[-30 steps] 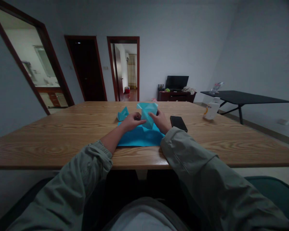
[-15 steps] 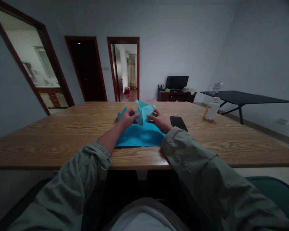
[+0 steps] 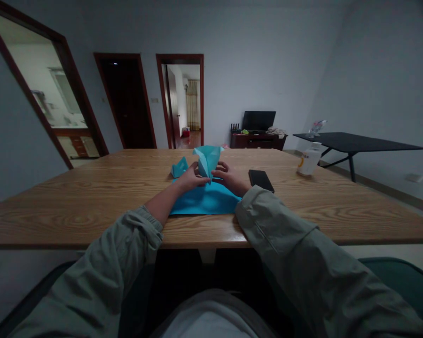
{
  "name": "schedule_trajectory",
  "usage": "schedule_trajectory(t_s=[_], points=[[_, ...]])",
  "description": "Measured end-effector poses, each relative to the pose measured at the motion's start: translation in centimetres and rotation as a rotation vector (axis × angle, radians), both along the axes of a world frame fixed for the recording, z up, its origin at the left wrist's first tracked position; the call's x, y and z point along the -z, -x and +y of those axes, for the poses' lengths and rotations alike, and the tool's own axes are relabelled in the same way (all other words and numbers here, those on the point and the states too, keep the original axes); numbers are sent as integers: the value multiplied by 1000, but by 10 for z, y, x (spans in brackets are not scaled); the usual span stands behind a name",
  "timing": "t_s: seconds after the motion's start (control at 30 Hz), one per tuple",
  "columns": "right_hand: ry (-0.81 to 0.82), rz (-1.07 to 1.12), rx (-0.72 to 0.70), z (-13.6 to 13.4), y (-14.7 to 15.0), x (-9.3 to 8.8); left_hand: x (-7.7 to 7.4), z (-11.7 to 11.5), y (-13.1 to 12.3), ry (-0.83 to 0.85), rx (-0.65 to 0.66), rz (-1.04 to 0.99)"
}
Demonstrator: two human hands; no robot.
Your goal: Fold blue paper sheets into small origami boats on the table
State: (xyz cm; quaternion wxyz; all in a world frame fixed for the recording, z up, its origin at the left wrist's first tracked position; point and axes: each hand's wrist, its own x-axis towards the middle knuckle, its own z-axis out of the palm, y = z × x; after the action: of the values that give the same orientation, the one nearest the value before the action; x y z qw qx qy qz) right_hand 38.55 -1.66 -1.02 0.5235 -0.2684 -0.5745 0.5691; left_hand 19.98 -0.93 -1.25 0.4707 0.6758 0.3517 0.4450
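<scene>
Pinching turquoise paper [image 3: 209,159] between left hand [image 3: 190,177] and right hand [image 3: 231,179], wood-grained table [image 3: 109,202] below, dark television [image 3: 259,120] by pale wall [image 3: 261,61]

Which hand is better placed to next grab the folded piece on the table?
Probably the left hand: it is nearer the folded piece, while the right hand is beyond the held paper.

There are two hands at twelve o'clock, a left hand [image 3: 190,177] and a right hand [image 3: 231,178]. Folded papers number two: raised paper [image 3: 208,162] at twelve, resting paper [image 3: 179,168] at eleven. One blue sheet [image 3: 207,201] lies at twelve, one phone [image 3: 261,181] at one, one bottle [image 3: 309,162] near two. Tables: two, wooden table [image 3: 91,206] at twelve, black table [image 3: 356,142] at two.
</scene>
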Motion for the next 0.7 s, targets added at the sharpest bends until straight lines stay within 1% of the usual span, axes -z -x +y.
schedule_trajectory(t_s=[0.07,0.17,0.37,0.5,0.6,0.7], points=[[7,-43,-16,-1,0,0,-1,1,1,-7,-7,-51],[9,-85,3,-1,-1,1,-2,2,1,-40,-49,-127],[-3,-85,37,1,-1,2,-5,-1,0,-37,-87,-200],[8,-56,85,-1,0,-1,-5,0,3,-2,-71,-243],[14,-26,96,-1,0,-3,-5,3,5,31,-48,-254],[24,-30,102,-1,1,-2,-3,6,5,11,-35,-228]])
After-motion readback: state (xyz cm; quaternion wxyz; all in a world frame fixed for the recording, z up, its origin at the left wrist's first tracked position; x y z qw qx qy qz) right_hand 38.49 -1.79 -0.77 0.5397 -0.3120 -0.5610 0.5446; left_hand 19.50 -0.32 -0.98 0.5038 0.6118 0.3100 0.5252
